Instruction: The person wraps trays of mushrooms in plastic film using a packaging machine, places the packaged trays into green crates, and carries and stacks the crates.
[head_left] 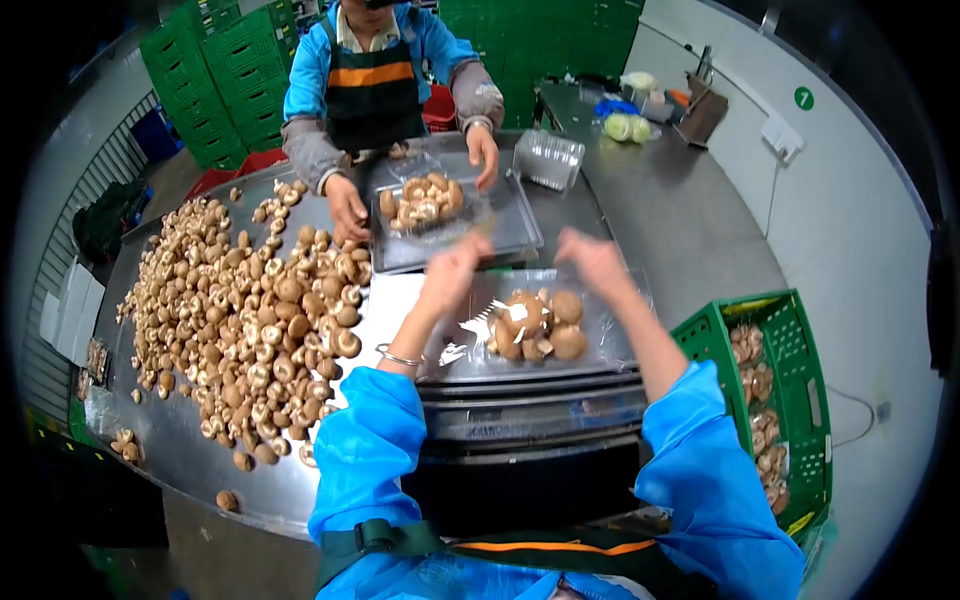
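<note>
The left hand [460, 262] and right hand [592, 258] are just beyond the film-covered mushrooms [538, 326], near the counter's [185, 435] front edge. Their fingers look curled, but blurred; I can't tell what they hold.

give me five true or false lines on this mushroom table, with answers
1. Loose mushrooms lie heaped on the metal table. True.
2. The green crate stands on the person's left. False: the crate is on the right.
3. The person wears a bracelet on the left wrist. True.
4. The tray before the co-worker holds no mushrooms. False: a mushroom cluster lies in it.
5. The left hand and right hand are apart. True.
</note>
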